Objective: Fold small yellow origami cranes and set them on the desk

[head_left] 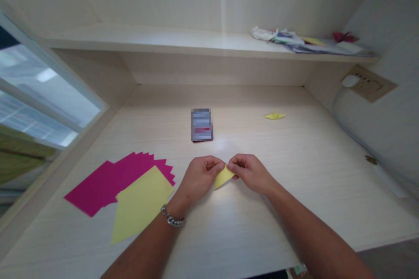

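A small folded piece of yellow paper is held between both hands just above the desk, near its middle. My left hand pinches its upper left edge between thumb and fingers. On the other side my right hand pinches the top right corner, thumb close to the left thumb. The fingers cover part of the folds. Left of my hands lies a larger sheet of yellow paper, partly over a fanned stack of magenta paper sheets.
A phone, its screen blurred, lies beyond my hands. A folded yellow paper crane sits at the back right. The shelf above holds papers and a red folded shape. A cable runs from the wall socket.
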The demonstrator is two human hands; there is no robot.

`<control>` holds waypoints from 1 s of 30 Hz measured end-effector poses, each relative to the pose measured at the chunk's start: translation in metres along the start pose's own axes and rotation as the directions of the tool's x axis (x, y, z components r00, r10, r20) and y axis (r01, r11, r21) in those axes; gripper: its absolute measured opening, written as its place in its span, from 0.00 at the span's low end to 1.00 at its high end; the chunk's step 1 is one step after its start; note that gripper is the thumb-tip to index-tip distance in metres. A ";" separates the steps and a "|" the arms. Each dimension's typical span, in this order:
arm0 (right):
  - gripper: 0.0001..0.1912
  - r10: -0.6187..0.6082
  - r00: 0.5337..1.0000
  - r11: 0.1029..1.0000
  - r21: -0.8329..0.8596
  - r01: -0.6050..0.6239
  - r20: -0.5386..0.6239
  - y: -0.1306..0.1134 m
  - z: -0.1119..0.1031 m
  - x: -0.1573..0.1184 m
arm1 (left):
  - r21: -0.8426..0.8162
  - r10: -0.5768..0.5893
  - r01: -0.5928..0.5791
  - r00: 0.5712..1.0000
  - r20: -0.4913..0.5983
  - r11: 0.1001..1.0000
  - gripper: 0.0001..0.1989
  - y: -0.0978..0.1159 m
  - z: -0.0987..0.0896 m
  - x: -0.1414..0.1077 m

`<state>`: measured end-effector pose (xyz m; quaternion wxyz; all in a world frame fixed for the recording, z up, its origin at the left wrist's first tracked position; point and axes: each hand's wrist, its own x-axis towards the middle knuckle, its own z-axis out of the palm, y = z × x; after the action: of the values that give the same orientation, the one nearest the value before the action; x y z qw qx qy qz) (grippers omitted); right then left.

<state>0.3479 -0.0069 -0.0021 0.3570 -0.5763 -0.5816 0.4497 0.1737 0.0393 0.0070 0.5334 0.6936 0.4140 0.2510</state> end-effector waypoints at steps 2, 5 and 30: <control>0.09 -0.029 0.999 0.998 -0.053 0.028 -0.015 0.000 0.000 0.000 | 0.102 0.057 -0.054 0.998 -0.028 0.993 0.13 0.000 0.003 -0.002; 0.08 -0.100 0.994 0.979 -0.185 0.089 -0.051 -0.005 -0.001 -0.002 | 0.260 0.135 -0.122 0.990 -0.035 0.958 0.12 0.003 0.006 -0.005; 0.14 -0.075 0.997 0.962 -0.262 0.074 0.007 -0.008 -0.038 -0.007 | 0.142 0.073 -0.051 0.985 -0.155 0.989 0.13 -0.011 -0.011 0.003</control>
<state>0.3808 -0.0092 0.0189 0.2951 -0.5970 -0.6566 0.3541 0.1633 0.0489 0.0002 0.4416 0.7189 0.4499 0.2930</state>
